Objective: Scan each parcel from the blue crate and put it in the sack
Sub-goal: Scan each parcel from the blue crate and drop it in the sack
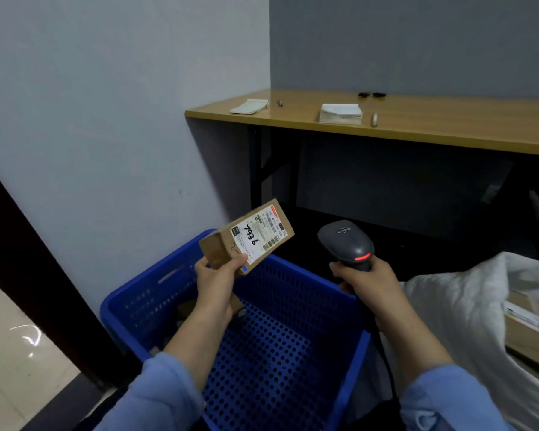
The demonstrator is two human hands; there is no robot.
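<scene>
Head view, looking down over my own forearms. My left grip (213,279) had the parcel (246,236) pinched by its near end, thumb on top at the label's edge and fingers curled beneath, holding it up over the far side of the crate (143,287). I had it tilted so the label (259,234) faced up and toward the scanner (346,242), and my thumb sat clear of the barcode, which had to stay bare to be read.

My right grip (366,283) was wrapped full round the scanner's handle. The head pointed forward, near the parcel but not touching it, with a red light glowing at its back. Trigger pressed? I couldn't tell.

The crate sat below both hands, its perforated floor mostly bare, with something brown under my left wrist, perhaps another parcel. The sack (448,306) lay open just beside the crate on my right with a box (529,321) already in it, close enough for a short drop. Behind, the counter (417,119) carried paper pads and pens.

The scan was the step in hand, I reckoned, with the sack next.
</scene>
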